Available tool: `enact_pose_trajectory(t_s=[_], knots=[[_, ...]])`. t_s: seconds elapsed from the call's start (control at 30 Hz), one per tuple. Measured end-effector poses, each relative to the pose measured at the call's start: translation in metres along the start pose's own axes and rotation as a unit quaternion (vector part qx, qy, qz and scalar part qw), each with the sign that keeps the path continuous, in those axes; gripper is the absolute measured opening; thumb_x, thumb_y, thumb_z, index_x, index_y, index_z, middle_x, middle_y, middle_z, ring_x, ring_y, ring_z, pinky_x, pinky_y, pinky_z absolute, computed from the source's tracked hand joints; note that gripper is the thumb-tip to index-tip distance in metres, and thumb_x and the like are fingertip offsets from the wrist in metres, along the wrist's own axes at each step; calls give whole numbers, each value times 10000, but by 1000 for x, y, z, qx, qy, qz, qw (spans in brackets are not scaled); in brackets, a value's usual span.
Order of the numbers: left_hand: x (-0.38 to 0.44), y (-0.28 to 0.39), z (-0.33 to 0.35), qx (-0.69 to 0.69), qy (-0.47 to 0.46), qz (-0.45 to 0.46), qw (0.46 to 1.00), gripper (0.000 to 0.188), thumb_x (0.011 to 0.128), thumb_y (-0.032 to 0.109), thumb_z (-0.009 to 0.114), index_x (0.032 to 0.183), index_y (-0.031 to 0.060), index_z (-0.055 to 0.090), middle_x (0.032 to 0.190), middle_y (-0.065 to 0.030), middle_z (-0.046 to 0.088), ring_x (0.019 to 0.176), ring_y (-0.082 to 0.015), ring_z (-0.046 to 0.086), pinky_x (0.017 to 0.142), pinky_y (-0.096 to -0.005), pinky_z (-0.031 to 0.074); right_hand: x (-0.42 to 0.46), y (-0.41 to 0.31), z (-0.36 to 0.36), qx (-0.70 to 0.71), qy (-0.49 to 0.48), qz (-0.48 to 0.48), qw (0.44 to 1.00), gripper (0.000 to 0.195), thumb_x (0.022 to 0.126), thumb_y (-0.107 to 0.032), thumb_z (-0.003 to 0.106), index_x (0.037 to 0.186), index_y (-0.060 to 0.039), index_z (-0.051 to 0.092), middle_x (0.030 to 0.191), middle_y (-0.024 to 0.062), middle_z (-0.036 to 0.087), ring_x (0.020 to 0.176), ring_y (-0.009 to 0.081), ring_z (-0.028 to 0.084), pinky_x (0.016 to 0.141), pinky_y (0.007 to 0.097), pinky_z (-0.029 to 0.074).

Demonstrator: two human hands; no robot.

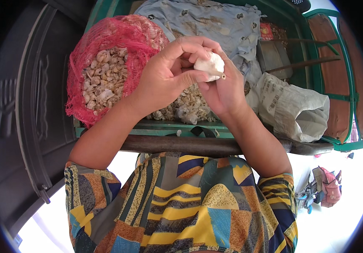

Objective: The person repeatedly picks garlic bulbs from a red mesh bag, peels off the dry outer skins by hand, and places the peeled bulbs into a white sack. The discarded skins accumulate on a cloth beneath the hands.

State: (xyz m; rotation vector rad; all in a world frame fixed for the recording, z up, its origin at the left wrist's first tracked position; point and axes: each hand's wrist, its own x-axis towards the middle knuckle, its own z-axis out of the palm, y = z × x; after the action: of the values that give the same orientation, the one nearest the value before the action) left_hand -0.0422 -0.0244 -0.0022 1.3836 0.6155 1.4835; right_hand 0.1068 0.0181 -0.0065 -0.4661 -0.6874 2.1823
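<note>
A white garlic bulb [209, 65] with a short cut stem is held up between both hands. My left hand [168, 71] grips it from the left, thumb below the stem and fingertips over the top. Behind and to the right of the bulb, my right hand [227, 85] supports it, with some of its fingers hidden. Under the hands lies a heap of loose garlic skins and pieces [192, 104]. Left of my left hand, a red mesh sack [75, 85] gapes and shows loose garlic cloves [104, 79] inside.
A green-framed cart bed [137, 130] with a dark padded front bar [181, 145] holds everything. A blue-grey cloth [206, 25] lies at the back. On the right are a metal dustpan-like tray [273, 57], a white woven sack [295, 107] and a brown side panel [334, 104].
</note>
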Motion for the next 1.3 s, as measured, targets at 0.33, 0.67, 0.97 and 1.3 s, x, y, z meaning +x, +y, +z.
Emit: enact_pose_trajectory(t_s=[0.33,0.67,0.97,1.3], knots=[[0,-1,4,36,37,-28,998,265,900,21,675,1160,53,634,1397,-140,508,1258,-225,520,1022,-350,482,1,3,8,-89,-15,-49,995,411,1085,-318,281,1131,-14,554,1021,71,622,929,162,602,841,320,499],[3,-2,-6,6,23,-66,998,292,839,-65,702,1101,63,681,1342,-58,513,1135,-137,573,952,-294,524,3,2,8,15,28,-16,999,409,1068,-346,320,1189,-36,558,975,67,626,879,133,592,739,271,494],[-1,-2,9,159,1,-11,987,172,837,-34,718,972,72,721,1322,-62,521,1149,-172,578,998,-311,497,2,2,-6,-91,28,-34,995,390,1081,-311,297,1161,-15,539,1083,95,624,1000,205,619,907,345,502],[2,9,0,199,-16,-18,980,217,858,-88,652,926,101,736,1376,-61,475,1211,-203,546,943,-300,501,-3,-9,5,-213,-21,-63,975,396,1055,-364,384,1071,-12,565,949,65,615,816,135,573,762,304,493]])
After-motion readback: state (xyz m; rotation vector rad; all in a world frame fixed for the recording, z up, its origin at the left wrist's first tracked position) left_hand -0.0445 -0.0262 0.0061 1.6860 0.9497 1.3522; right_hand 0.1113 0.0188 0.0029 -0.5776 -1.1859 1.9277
